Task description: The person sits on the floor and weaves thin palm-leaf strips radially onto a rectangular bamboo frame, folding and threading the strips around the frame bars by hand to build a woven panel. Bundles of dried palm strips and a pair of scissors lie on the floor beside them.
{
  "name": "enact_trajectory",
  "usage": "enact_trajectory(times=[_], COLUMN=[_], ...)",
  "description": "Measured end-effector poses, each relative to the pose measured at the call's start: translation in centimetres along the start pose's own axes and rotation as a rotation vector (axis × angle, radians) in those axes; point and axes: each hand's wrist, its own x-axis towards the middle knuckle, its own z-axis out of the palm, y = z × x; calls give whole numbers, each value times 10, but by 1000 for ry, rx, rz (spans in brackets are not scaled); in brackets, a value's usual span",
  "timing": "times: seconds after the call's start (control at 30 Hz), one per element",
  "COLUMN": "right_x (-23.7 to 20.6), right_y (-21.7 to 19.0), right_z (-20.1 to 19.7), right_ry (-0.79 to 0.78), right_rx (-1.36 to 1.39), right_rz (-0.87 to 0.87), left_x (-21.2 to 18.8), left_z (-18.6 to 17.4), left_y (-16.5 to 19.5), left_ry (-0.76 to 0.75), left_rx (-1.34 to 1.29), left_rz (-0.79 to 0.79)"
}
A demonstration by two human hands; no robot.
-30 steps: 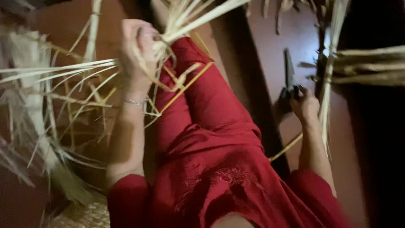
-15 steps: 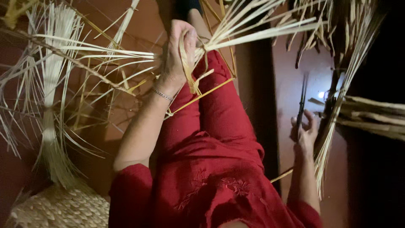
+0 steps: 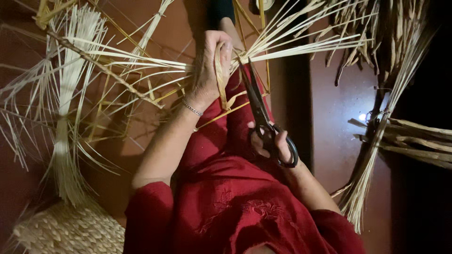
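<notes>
My left hand [image 3: 210, 66] is clenched around a bunch of pale straw strips [image 3: 301, 44] that fan out to the upper right and to the left. A thin bracelet circles that wrist. My right hand [image 3: 270, 141] grips a pair of black scissors [image 3: 259, 106] by the handles. The blades point up toward the strips just beside my left fist, their tips at the bunch. Both arms wear red sleeves over a red garment [image 3: 235, 197] covering my lap.
Loose straw strips and a tied sheaf [image 3: 66, 117] lie on the reddish floor at left. A woven straw mat [image 3: 70, 233] sits at bottom left. Dried palm fronds and bundles [image 3: 395, 136] hang at right, beside a small bright light [image 3: 362, 116].
My right hand picked the scissors up from the floor at right and brought them across to the strips held in my left fist. The view also shifted, and my left fist stayed clenched.
</notes>
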Motion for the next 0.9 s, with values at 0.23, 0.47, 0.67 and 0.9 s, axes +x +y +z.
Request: enact_trajectory(times=[0.23,0.47,0.67,0.9], right_x=[19,52,51,49], right_y=[-19,-27,-27,-28], right_z=[23,25,41,31], right_ry=[-1,-58,57,260], right_rx=[-20,53,-56,-323], right_rz=[-55,-72,-140,-113], left_x=[0,2,-1,1], left_z=[5,5,6,13], left_y=[3,7,-4,-9], left_ry=[21,-16,5,23], left_rx=[-50,-88,20,22], left_rz=[58,-4,89,113])
